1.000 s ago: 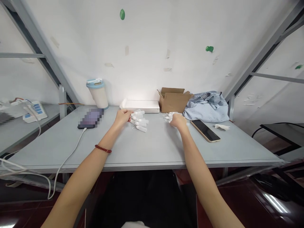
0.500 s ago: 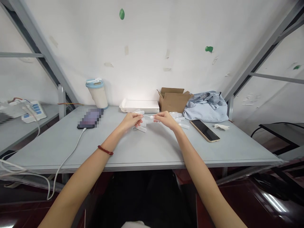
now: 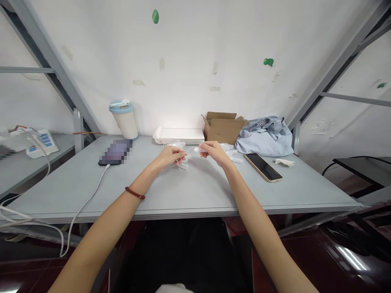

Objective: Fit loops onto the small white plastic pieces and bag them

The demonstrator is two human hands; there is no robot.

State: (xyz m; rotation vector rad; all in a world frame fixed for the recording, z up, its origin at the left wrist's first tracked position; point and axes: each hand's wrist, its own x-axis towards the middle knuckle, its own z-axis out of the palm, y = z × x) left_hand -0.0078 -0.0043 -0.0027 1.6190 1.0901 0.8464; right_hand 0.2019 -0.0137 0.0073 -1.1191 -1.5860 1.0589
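My right hand (image 3: 213, 152) pinches a small white piece with a narrow tip and a thin loop of white cord (image 3: 191, 148); its exact kind is too small to make out. The cord arcs across to my left hand (image 3: 171, 156), whose thumb and fingertips are closed on its other end. Under and behind my left hand lie similar clear-white pieces (image 3: 182, 166) with thin loops. More translucent pieces (image 3: 236, 160) are on the table just right of my right hand, partly hidden by it.
Behind my hands stand a stack of white sheets (image 3: 180, 135) and an open cardboard box (image 3: 222, 129). Light blue cloth (image 3: 264, 138), a phone (image 3: 263, 167) and crumpled tissue (image 3: 284, 162) are on the right. On the left are a tumbler (image 3: 126, 122) and a phone (image 3: 115, 152) on a white cable (image 3: 88, 203).
The cord between my hands has gone from nearly straight to a slack arc. My left hand has shifted slightly right, and the white piece in my right hand has tilted a little.
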